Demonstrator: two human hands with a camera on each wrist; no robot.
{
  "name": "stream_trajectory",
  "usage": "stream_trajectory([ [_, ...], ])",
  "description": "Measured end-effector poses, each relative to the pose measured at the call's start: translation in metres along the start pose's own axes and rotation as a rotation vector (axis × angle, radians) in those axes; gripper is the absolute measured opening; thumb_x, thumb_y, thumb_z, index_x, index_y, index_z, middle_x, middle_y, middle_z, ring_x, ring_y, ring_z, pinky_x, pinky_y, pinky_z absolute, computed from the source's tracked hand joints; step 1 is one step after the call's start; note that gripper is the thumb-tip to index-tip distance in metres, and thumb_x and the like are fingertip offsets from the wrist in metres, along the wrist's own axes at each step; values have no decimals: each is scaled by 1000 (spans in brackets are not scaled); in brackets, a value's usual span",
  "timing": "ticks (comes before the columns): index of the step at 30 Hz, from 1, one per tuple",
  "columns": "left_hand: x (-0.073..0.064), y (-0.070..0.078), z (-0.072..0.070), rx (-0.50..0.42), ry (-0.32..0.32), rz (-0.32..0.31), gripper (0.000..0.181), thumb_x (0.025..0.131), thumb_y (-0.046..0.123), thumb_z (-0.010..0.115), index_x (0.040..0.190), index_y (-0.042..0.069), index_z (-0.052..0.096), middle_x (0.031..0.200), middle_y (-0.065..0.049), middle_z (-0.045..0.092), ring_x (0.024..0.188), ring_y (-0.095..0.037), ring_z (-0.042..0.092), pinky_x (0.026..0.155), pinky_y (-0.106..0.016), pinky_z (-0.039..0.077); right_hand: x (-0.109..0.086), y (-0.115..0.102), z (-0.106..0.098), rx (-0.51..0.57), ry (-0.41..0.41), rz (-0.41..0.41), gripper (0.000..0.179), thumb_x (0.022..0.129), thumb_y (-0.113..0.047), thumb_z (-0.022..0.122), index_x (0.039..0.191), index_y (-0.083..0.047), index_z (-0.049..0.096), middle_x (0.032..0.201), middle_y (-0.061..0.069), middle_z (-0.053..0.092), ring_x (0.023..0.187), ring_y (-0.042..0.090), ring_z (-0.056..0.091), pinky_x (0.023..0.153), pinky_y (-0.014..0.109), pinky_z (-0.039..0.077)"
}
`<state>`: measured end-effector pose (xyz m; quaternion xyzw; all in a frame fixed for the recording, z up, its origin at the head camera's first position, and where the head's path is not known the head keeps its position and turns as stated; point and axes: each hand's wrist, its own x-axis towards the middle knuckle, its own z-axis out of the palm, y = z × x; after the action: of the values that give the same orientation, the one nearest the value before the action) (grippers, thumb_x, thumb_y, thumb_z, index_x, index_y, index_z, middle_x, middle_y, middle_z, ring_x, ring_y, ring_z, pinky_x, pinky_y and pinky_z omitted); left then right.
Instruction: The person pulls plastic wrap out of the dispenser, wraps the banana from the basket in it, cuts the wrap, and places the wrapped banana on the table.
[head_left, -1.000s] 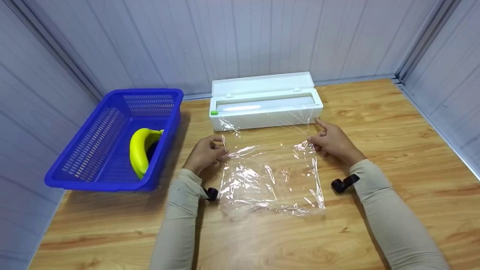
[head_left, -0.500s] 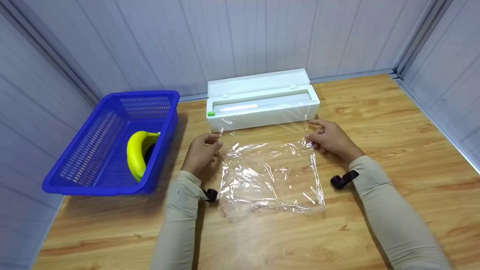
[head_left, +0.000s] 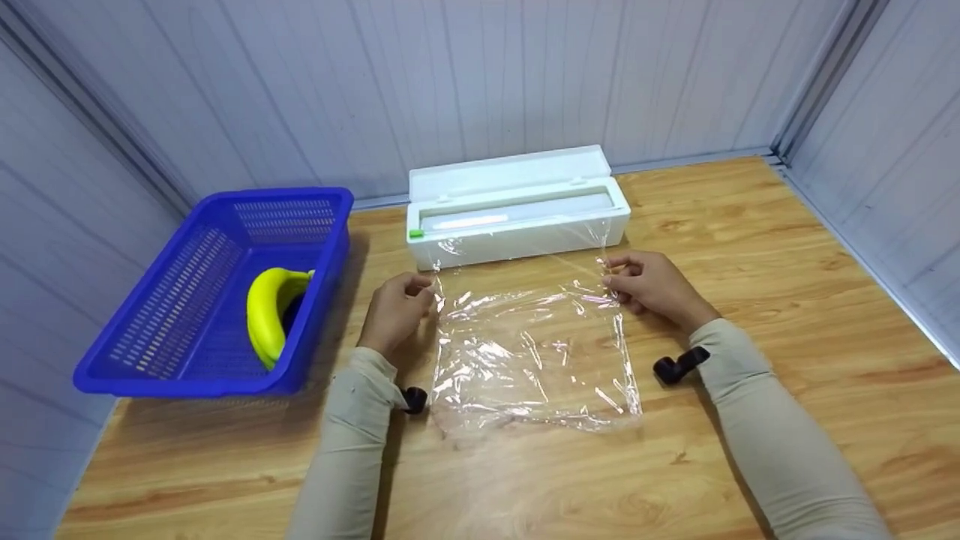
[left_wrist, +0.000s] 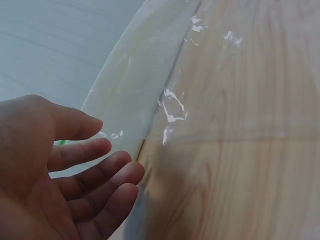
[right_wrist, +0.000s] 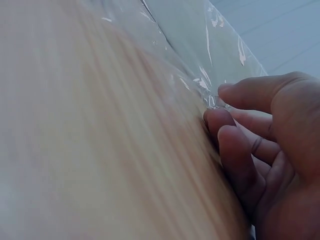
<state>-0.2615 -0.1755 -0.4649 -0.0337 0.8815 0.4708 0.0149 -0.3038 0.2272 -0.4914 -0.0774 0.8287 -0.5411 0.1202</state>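
- Pale ribbed wall panels [head_left: 525, 90] enclose a wood-grain desk [head_left: 787, 315].
- Clear cling film [head_left: 517, 360] spreads across the middle of the desk, running from the front of a white cling film dispenser [head_left: 525, 247] toward the person; its surface is creased and glinting.
- That dispenser stands near the back wall, lid raised, a roll [head_left: 540, 210] inside and a green slider [head_left: 415, 234] at its left end.
- Right hand [head_left: 654, 283]: thumb and finger pinch the film's right edge.
- Left hand [head_left: 394, 313]: fingers loosely bent, tips apart, released, just beside the film's left edge; whether they touch it, I cannot tell.
- Blue plastic basket [head_left: 172, 386], at left, holds a yellow banana [head_left: 264, 315] and a partly hidden dark object [head_left: 292, 311].
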Motion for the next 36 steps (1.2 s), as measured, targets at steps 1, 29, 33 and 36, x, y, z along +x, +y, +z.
stream_trajectory([
  [1, -1, 0, -1, 33, -4, 8, 26, 94, 17, 62, 117, 5, 69, 101, -10, 70, 88, -24, 66, 81, -38, 52, 0, 0, 0, 3, 1, 0, 40, 95, -21, 72, 127, 1, 62, 81, 11, 65, 64, 15, 61, 52, 26, 54],
  [29, -35, 61, -40, 794, -82, 212, 42, 98, 33, 61, 129, 6, 63, 117, -20, 68, 98, -42, 66, 78, -58, 52, -9, -14, 3, -5, 42, -24, 33, 98, -14, 67, 122, 8, 63, 86, 15, 67, 66, 13, 61, 51, 25, 52],
  [33, -44, 70, -47, 861, -143, 181, 48, 99, 38, 60, 136, 7, 57, 120, -22, 65, 94, -43, 66, 78, -57, 52, -18, -29, 5, -22, 33, -24, 32, 98, -10, 64, 122, 12, 61, 90, 21, 67, 67, 15, 62, 52, 26, 53],
  [36, -49, 75, -50, 859, -176, 178, 54, 99, 41, 58, 143, 10, 51, 124, -22, 64, 94, -42, 66, 79, -56, 52, -21, -32, 7, -26, 30, -34, 32, 98, -9, 64, 122, 13, 61, 91, 22, 67, 67, 14, 62, 52, 26, 53],
])
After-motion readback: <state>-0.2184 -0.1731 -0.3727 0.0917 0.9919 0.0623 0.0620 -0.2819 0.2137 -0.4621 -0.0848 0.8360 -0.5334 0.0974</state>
